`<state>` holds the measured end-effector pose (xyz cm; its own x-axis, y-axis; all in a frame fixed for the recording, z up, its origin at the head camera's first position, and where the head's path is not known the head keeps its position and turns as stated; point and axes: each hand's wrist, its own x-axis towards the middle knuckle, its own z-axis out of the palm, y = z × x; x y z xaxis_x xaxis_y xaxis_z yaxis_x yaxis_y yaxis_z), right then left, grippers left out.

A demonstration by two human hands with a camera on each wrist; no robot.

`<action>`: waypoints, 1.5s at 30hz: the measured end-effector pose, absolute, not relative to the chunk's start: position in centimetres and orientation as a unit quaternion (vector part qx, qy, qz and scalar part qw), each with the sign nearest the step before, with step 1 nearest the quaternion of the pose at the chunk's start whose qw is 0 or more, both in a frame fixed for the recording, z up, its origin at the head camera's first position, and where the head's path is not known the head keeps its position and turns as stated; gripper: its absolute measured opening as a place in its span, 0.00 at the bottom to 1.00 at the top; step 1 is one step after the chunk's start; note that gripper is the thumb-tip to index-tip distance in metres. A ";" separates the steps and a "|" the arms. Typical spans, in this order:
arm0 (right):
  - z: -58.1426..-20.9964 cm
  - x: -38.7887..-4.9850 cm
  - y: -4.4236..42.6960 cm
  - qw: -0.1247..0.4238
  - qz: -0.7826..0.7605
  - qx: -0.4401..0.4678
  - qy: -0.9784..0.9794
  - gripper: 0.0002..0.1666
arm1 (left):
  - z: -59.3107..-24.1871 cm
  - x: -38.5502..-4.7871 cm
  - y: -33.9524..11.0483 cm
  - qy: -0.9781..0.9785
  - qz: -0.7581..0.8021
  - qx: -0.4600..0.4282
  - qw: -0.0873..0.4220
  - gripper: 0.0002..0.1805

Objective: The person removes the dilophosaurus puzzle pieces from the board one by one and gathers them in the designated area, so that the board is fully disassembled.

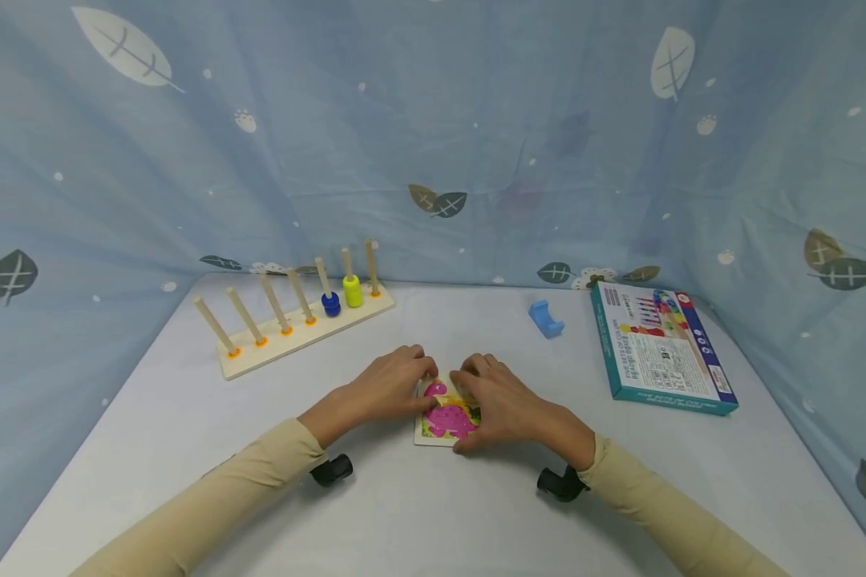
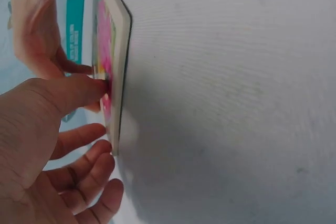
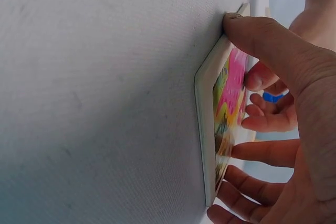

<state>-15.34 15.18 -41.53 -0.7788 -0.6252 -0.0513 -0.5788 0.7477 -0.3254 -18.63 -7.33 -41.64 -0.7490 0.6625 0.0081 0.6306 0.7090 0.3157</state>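
Note:
A square picture board [image 1: 447, 421] with a pink dinosaur and a pale rim lies flat on the table between the hands. My left hand [image 1: 386, 389] holds its left side, thumb on the picture and fingers at the edge; in the left wrist view the left hand [image 2: 58, 124] shows that thumb on the surface. From the right, my right hand [image 1: 508, 405] grips the board, its thumb on the near rim and its other fingers toward the far edge. The right wrist view shows the right hand [image 3: 294, 108] spanning a corner of the board [image 3: 207, 108]. The fingers hide part of the picture.
A wooden peg stand [image 1: 299, 336] is at the back left, with blue beads [image 1: 330, 304] and yellow-green beads [image 1: 353, 291] on two pegs. A light-blue curved block [image 1: 546, 319] lies behind the right hand. The teal-edged box [image 1: 667, 349] lies at the right.

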 end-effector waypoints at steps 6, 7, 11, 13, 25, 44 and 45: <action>-41.5 -15.2 15.2 0.072 -0.143 -0.327 0.931 0.61 | -41.2 -18.8 -6.8 0.924 0.160 0.337 0.082 0.15; -41.5 -15.2 15.2 0.072 -0.143 -0.327 0.931 0.61 | -41.1 -18.8 -6.7 0.925 0.161 0.334 0.088 0.15; -41.5 -15.2 15.2 0.070 -0.143 -0.329 0.931 0.61 | -40.6 -19.1 -6.4 0.929 0.157 0.315 0.115 0.16; -41.5 -15.1 15.2 0.069 -0.144 -0.330 0.930 0.61 | -40.5 -19.2 -6.2 0.930 0.156 0.306 0.131 0.17; -41.3 -15.0 15.3 0.063 -0.134 -0.335 0.930 0.61 | -40.2 -19.6 -6.2 0.927 0.178 0.296 0.144 0.19; -41.4 -13.6 15.6 0.074 -0.126 -0.371 0.917 0.36 | -39.8 -19.1 -5.4 0.920 0.117 0.361 0.101 0.18; -41.4 -13.6 15.6 0.076 -0.122 -0.372 0.917 0.36 | -39.8 -19.0 -5.4 0.920 0.114 0.361 0.099 0.18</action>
<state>-13.59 15.61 -41.38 -0.7119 -0.7006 -0.0483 -0.6637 0.6936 -0.2800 -19.04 -5.43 -39.77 -0.7193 0.6875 -0.0997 0.6425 0.7129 0.2810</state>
